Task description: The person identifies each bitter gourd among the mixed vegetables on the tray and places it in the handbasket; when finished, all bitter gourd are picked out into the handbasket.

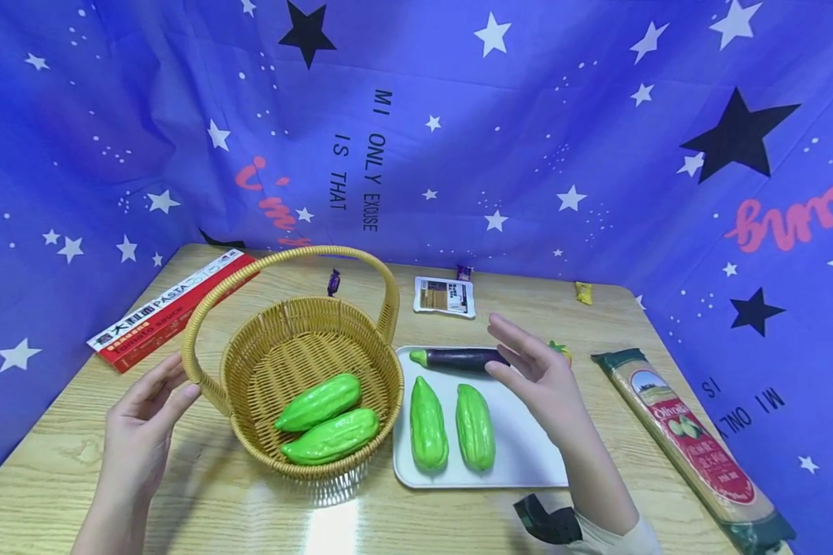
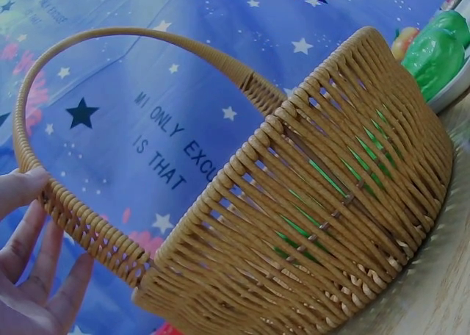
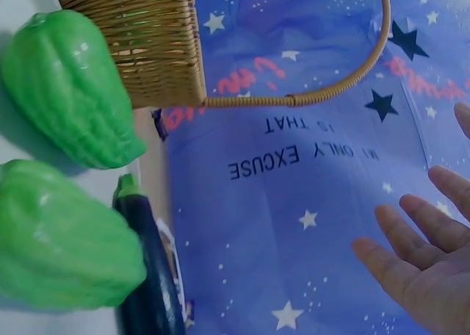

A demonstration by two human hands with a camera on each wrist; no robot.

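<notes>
Nearest, the left hand (image 1: 139,432) rests straight fingers on the stiff, light-looking wicker basket (image 1: 305,385) on the desk, best taken by its handle; right hand (image 1: 537,378) hovers spread.

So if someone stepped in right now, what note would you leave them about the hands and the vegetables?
Left hand: open, fingers touching the basket handle, steadying it.
Right hand: open, holding nothing, above the tray near the eggplant.
Done: two green gourds lie in the basket.
Left, it seems: two more gourds and the eggplant on the tray, probably bound for the basket.
</notes>
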